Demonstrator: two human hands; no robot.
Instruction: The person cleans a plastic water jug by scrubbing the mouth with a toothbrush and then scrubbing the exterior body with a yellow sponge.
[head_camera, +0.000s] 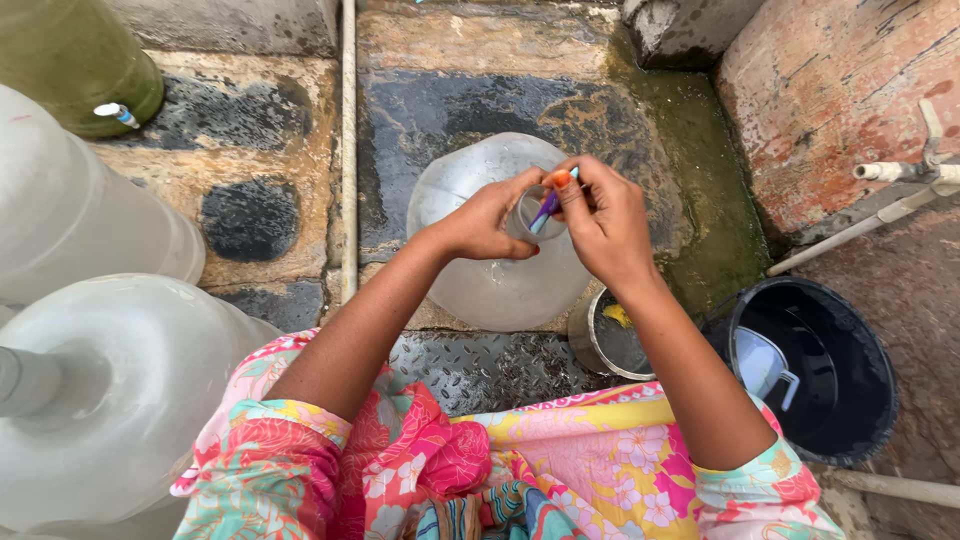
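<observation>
Both arms reaching forward, left hand (490, 218) curled in a grip, right hand (603, 222) pinching, hands touching

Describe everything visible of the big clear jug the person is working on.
The clear jug is a large, rounded, translucent plastic bottle, seen from above, standing upright on wet stone and metal plate. It narrows to an open neck at the top. The left hand grips the neck; the right hand holds a slim purple and orange tool angled into the mouth. A small metal pot stands close by its right side. Whether it holds water cannot be told.
</observation>
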